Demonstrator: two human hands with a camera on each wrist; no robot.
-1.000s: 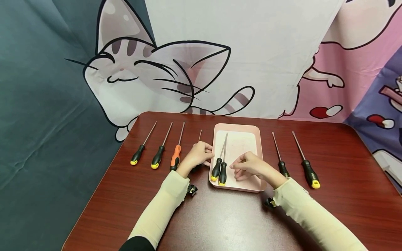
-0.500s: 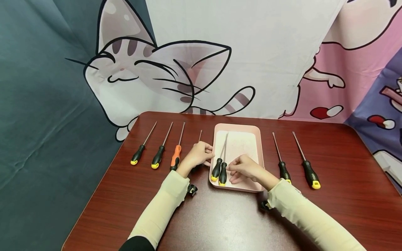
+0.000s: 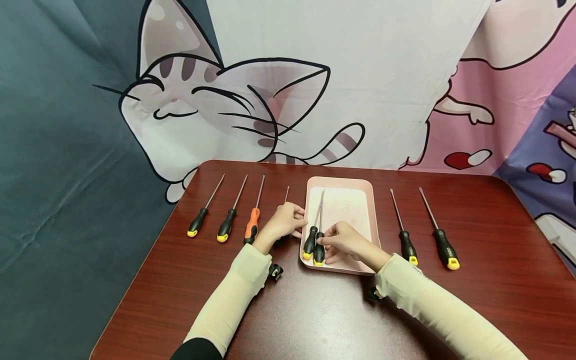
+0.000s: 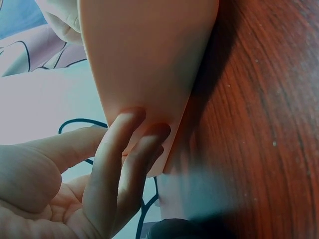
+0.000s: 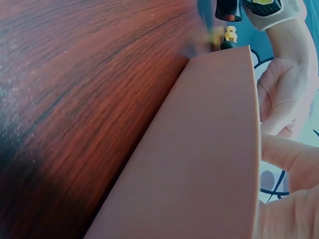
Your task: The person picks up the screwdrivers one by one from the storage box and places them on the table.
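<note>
A pink tray (image 3: 371, 215) with a pale inside lies on the table. At its left wall my left hand (image 3: 284, 221) holds the rim; in the left wrist view its fingertips press the tray's outer side (image 4: 144, 59). Two black screwdrivers with yellow ends lie side by side in the tray, the left one (image 3: 310, 242) and the right one (image 3: 319, 256). My right hand (image 3: 345, 241) reaches over the tray, thumb and finger pinching the right screwdriver's handle. The right wrist view hides those fingertips behind the tray wall (image 5: 199, 149).
Left of the tray lie two black screwdrivers (image 3: 197, 223) (image 3: 226, 225) and an orange one (image 3: 252, 225). Another's shaft (image 3: 286, 193) shows behind my left hand. Two more black screwdrivers (image 3: 407, 247) (image 3: 445, 249) lie on the right. A cat-print cloth (image 3: 198, 120) hangs behind the table.
My right hand has moved left across the tray to the right screwdriver's handle. Both screwdriver shafts in the tray have shifted slightly left. My left hand stays put.
</note>
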